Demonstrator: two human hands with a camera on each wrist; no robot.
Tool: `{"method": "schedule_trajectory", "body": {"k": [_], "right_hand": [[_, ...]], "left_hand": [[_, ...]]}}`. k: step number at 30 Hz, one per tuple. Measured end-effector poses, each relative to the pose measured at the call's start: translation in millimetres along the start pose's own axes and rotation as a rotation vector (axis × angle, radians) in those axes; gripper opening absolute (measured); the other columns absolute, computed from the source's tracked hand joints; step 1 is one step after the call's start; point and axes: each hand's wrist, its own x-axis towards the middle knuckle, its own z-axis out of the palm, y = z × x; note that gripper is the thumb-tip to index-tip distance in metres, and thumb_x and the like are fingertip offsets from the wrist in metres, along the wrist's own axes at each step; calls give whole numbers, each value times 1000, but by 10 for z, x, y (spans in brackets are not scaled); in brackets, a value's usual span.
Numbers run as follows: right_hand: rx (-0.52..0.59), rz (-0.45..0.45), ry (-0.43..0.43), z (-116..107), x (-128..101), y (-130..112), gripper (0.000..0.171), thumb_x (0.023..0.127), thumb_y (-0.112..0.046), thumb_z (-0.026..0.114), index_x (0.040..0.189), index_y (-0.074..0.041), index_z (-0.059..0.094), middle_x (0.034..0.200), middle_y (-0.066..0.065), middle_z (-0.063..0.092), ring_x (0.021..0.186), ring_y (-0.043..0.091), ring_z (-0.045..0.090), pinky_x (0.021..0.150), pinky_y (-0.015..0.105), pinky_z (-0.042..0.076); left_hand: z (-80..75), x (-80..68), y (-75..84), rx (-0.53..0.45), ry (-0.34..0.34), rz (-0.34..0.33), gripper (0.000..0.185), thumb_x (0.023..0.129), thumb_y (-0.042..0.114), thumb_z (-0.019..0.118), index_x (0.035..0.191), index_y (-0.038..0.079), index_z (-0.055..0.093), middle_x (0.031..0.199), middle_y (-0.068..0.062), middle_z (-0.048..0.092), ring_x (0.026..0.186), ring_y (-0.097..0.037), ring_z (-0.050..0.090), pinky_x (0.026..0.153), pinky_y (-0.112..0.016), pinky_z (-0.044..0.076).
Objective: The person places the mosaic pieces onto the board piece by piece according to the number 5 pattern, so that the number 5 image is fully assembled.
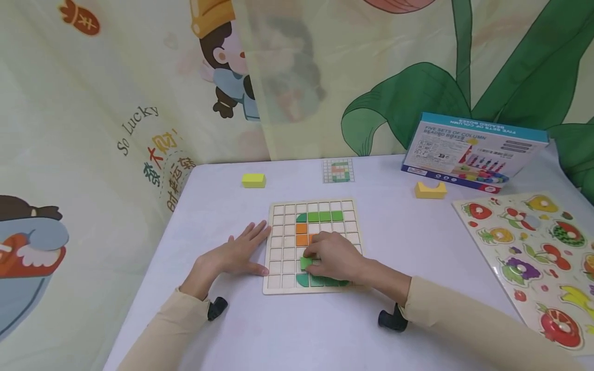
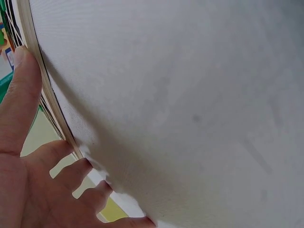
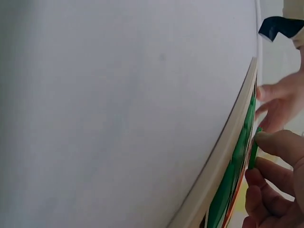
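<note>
A square wooden grid board (image 1: 282,253) lies on the white table with green and orange tiles in some of its cells. My right hand (image 1: 337,255) is over the board's lower middle and pinches a light green tile (image 1: 306,263) between thumb and fingers. In the right wrist view that green tile (image 3: 254,149) is held tilted, just off the board. My left hand (image 1: 236,252) rests at the board's left edge, fingers spread and straight, thumb touching the rim. A row of dark green tiles (image 1: 302,280) runs along the bottom; part of it hides under my right hand.
Behind the board lies a small pattern card (image 1: 338,170). A yellow-green block (image 1: 253,180) stands at back left, a yellow arch block (image 1: 430,190) at back right. Farther right are a printed box (image 1: 473,152) and a fruit puzzle board (image 1: 533,257).
</note>
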Motion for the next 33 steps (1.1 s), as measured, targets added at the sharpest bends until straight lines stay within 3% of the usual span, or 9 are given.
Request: {"method": "schedule_trajectory", "body": {"k": [6, 11, 21, 28, 33], "right_hand": [[-36, 43, -3, 70, 41, -77, 15, 76, -28, 80, 86, -17, 76, 82, -8, 67, 74, 7, 57, 76, 28, 49], [20, 99, -11, 88, 56, -73, 17, 75, -29, 83, 84, -17, 76, 78, -8, 62, 68, 4, 48, 71, 25, 44], [38, 106, -37, 109, 70, -60, 16, 76, -31, 82, 84, -18, 76, 81, -9, 63, 72, 5, 49, 71, 23, 44], [67, 98, -59, 21, 28, -26, 20, 78, -32, 80, 91, -17, 77, 86, -9, 63, 80, 8, 52, 74, 24, 46], [93, 126, -8, -142, -84, 100, 21, 84, -31, 75, 100, -16, 75, 92, -6, 64, 85, 9, 54, 76, 25, 49]], "left_hand": [[2, 13, 22, -8, -4, 5, 103, 81, 46, 73, 157, 14, 12, 165, -7, 1, 151, -36, 0, 111, -72, 15], [-6, 30, 20, 1, 0, -2, 103, 81, 45, 74, 157, 14, 12, 165, -7, 1, 152, -36, 1, 111, -72, 15], [-4, 31, 14, -16, -9, 11, 102, 81, 45, 74, 157, 12, 13, 165, -9, 2, 151, -38, 1, 110, -74, 14], [-6, 21, 16, -11, -7, 13, 102, 82, 44, 73, 157, 12, 12, 165, -9, 2, 151, -38, 1, 110, -73, 14], [4, 6, 17, -23, -7, 1, 103, 81, 43, 75, 157, 13, 13, 165, -8, 2, 151, -36, 1, 111, -72, 14]]}}
